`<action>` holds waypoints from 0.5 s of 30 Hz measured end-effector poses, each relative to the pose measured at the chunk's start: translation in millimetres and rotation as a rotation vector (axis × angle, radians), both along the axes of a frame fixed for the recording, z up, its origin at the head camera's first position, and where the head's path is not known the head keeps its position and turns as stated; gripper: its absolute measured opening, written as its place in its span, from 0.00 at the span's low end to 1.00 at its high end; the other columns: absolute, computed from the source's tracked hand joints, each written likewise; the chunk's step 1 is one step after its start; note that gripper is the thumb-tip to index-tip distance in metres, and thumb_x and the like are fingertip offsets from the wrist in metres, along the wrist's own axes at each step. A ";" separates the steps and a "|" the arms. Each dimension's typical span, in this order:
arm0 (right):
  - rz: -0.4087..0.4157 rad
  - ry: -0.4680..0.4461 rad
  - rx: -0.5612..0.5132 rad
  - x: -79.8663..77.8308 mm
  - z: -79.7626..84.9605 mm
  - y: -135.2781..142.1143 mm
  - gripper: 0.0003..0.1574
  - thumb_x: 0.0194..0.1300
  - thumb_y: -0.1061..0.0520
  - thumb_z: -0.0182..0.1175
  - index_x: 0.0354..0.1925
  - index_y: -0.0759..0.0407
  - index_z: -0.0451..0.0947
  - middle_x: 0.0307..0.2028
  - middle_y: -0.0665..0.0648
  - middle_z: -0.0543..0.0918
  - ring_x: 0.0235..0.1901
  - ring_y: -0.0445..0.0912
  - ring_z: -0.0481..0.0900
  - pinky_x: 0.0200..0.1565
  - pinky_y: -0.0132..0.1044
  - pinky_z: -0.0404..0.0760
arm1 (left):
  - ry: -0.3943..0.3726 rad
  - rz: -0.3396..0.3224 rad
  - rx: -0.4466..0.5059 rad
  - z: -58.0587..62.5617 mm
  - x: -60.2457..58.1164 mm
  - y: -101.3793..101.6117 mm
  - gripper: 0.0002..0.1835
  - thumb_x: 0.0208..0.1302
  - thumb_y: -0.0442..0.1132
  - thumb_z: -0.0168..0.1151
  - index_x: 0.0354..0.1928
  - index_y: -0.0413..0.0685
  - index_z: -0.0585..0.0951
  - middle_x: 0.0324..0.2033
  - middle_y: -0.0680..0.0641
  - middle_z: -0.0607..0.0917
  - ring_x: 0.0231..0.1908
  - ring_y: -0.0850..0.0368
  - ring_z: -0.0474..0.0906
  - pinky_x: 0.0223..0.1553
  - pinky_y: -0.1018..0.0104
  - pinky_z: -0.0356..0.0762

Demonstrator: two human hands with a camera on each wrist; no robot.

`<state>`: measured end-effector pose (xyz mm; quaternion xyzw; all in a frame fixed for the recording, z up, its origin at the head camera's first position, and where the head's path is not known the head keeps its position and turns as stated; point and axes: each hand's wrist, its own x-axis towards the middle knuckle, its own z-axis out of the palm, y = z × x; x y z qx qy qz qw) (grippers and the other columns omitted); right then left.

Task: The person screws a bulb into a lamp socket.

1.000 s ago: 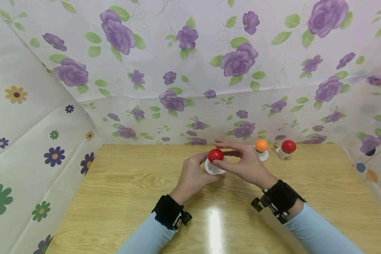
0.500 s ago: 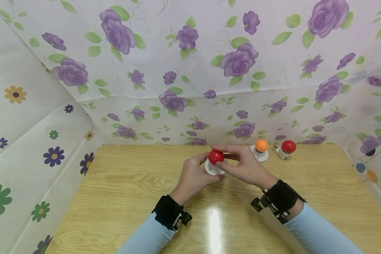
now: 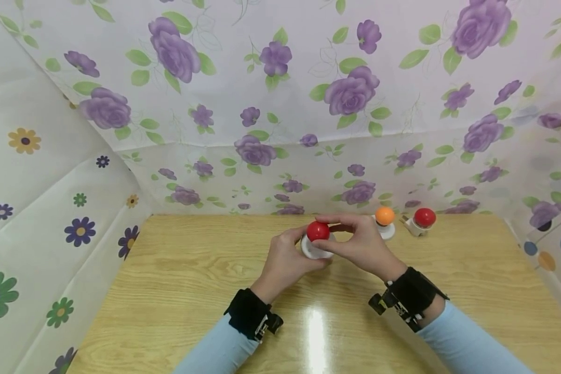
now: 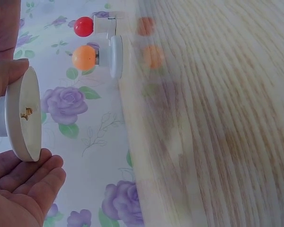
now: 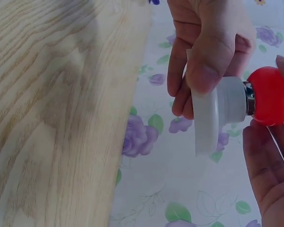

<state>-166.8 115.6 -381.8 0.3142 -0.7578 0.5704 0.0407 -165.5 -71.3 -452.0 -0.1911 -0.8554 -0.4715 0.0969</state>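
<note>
My left hand (image 3: 290, 257) grips a round white lamp socket (image 5: 206, 123) by the rim of its wide base, held up over the table. In the left wrist view the socket's hollow underside (image 4: 32, 113) shows, with small brass contacts inside. A red light bulb (image 3: 318, 230) sits in the socket's neck, and a band of its metal collar (image 5: 250, 98) is visible between neck and glass. My right hand (image 3: 362, 244) holds the bulb's round glass between thumb and fingers, the thumb on the near side and the fingers on the far side.
Behind my right hand, an orange bulb (image 3: 385, 215) stands in a white round-based socket (image 3: 387, 231). Right of it, a red bulb (image 3: 425, 216) sits in a white plug-in holder (image 3: 418, 228) with metal prongs. Flowered cloth (image 3: 280, 104) hangs along the wooden table's (image 3: 191, 291) back edge.
My right thumb and fingers have shifted back and forth slightly around the red bulb. The left hand and the socket have stayed nearly in place.
</note>
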 end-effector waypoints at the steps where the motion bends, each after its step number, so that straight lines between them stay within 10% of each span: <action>1: -0.002 0.005 0.006 0.2 0.7 0.3 0.26 0.50 0.61 0.70 0.51 0.57 0.78 0.50 0.53 0.79 0.46 0.50 0.77 0.48 0.47 0.75 | 0.005 0.001 0.001 0.2 -0.1 0.0 0.35 0.41 0.58 0.73 0.55 0.57 0.77 0.45 0.62 0.79 0.45 0.69 0.74 0.43 0.72 0.73; 15: 0.101 -0.011 0.025 0.6 0.3 3.6 0.26 0.58 0.66 0.61 0.56 0.58 0.74 0.56 0.56 0.74 0.53 0.53 0.73 0.50 0.48 0.72 | 0.012 -0.001 0.004 1.5 1.9 1.3 0.35 0.40 0.57 0.74 0.54 0.58 0.77 0.45 0.61 0.79 0.44 0.69 0.75 0.43 0.70 0.73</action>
